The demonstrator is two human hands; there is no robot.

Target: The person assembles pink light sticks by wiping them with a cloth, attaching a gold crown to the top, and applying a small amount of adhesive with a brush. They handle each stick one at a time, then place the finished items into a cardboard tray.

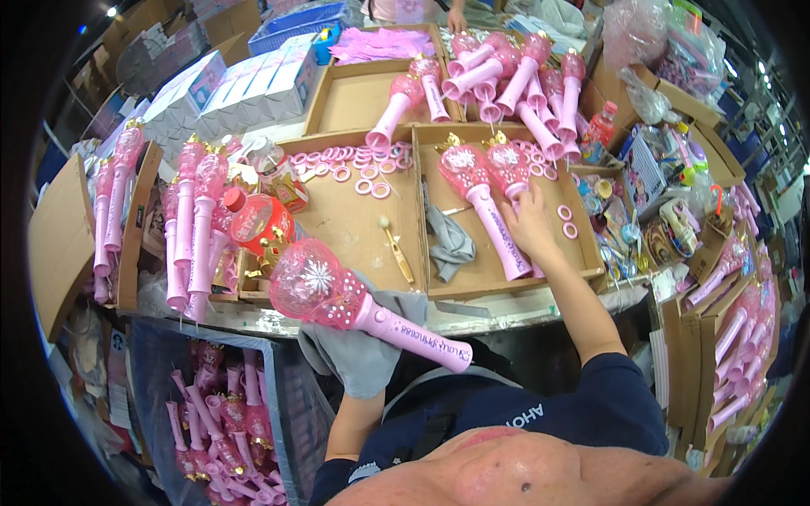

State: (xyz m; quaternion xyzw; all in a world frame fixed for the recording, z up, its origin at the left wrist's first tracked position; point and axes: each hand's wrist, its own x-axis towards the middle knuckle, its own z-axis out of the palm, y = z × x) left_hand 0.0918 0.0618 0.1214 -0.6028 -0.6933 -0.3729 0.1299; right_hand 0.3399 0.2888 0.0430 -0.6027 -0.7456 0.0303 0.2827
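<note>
Reaching across the workbench, my right hand [530, 226] lies in the right-hand cardboard tray [472, 282], fingers curled around the pink handle of a wand [513, 173] whose clear, glittery head points away from me. A second wand [481, 198] lies just beside it on the tray's left half, its handle running back toward the tray's near edge. Two loose pink rings [567, 221] sit on the tray floor just right of my knuckles, and a crumpled grey rag [451, 240] hangs over the tray's left wall.

My left hand [359, 350] is wrapped in a grey cloth [371, 337] near the tray's near left corner, so I cannot tell how those fingers sit under it. Across that cloth rests another wand [354, 305], its round clear head with a white snowflake pointing left and its pink handle angled toward my chest.

Left of the tray, the neighbouring tray [346, 219] holds a scatter of pink rings [354, 160] along its far side and a gold-coloured tool [396, 249] near the shared wall. Beyond the tray, more pink wands [506, 72] are heaped together. Well to its left, finished wands [190, 219] stand in a row.
</note>
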